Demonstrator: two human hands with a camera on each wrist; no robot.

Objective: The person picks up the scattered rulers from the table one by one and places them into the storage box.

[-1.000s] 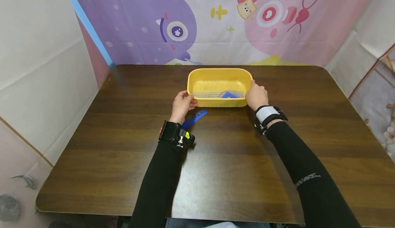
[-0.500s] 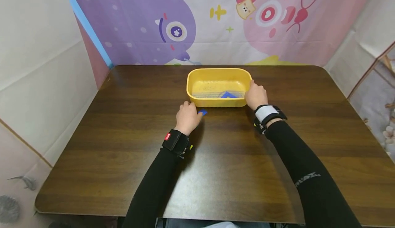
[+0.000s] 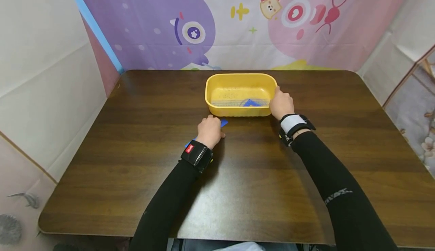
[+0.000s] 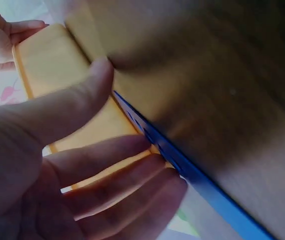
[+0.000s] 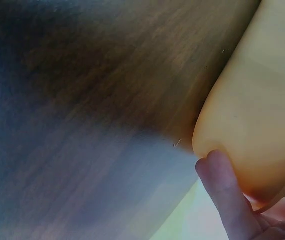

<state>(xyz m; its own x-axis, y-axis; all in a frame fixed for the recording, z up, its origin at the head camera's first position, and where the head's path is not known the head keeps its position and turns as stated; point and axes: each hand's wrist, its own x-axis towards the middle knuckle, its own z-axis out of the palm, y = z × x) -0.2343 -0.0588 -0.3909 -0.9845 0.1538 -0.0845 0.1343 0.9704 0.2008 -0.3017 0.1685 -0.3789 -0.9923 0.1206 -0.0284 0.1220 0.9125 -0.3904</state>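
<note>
A yellow plastic tub (image 3: 241, 111) stands near the back of the table, and my right hand (image 3: 281, 104) grips its right end by the rim. In the right wrist view the thumb (image 5: 222, 182) presses against the tub's outer wall. Just in front of the tub lies a blue ruler with holes (image 3: 224, 123), mostly covered by my left hand (image 3: 209, 132). The left wrist view shows my fingertips (image 4: 175, 182) at the edge of the blue ruler (image 4: 182, 165), with the thumb held apart from it.
Inside the tub are a blue triangular piece (image 3: 251, 103) and clear plastic pieces, including a long clear strip (image 3: 227, 103). The brown wooden table (image 3: 258, 190) extends around both arms. A cartoon-printed curtain (image 3: 234, 51) hangs behind it.
My left hand has let go of the tub's left corner and come down over the blue ruler, then drawn slightly toward me. The right hand stays on the tub.
</note>
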